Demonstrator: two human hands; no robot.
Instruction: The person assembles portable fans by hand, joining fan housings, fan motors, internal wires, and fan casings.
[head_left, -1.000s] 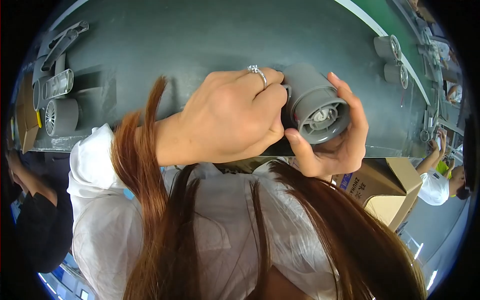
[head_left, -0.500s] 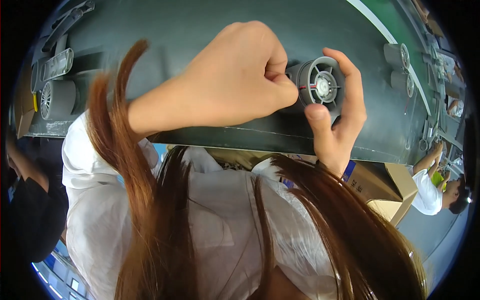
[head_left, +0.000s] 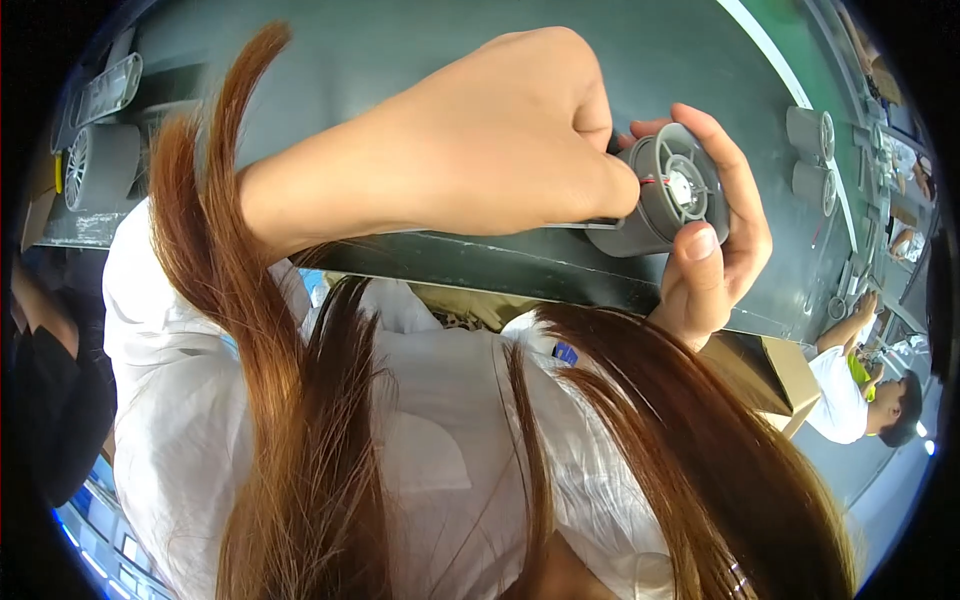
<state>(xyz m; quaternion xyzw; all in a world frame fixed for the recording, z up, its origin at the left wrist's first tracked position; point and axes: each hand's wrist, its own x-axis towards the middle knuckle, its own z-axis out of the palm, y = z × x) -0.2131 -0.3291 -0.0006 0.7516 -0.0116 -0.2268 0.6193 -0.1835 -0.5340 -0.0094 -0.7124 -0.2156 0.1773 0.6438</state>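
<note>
My right hand [head_left: 725, 230] is closed around a grey cylindrical fan housing [head_left: 640, 215], with the thumb on its near side and the fingers around the far side. The housing is tilted, so its spoked ring and round white centre face up and to the right. A short red wire [head_left: 648, 181] shows at the centre's left. My left hand [head_left: 540, 130], back upward, is closed in a fist against the housing's left rim. Its fingertips are hidden, and I cannot make out what they pinch. A thin grey strip [head_left: 580, 225] shows below that hand.
Two similar grey cylinders [head_left: 808, 133] stand at the right of the dark green table [head_left: 400, 45]. At the left lie a grey cylinder with a grille [head_left: 100, 165] and a clear-topped part [head_left: 110, 90]. An open cardboard box [head_left: 765, 375] is below the table's edge; a person [head_left: 850, 390] sits beyond.
Both hands have shifted right with the fan housing. It is tilted more, showing more of its side wall. My right fingers wrap it more closely.
</note>
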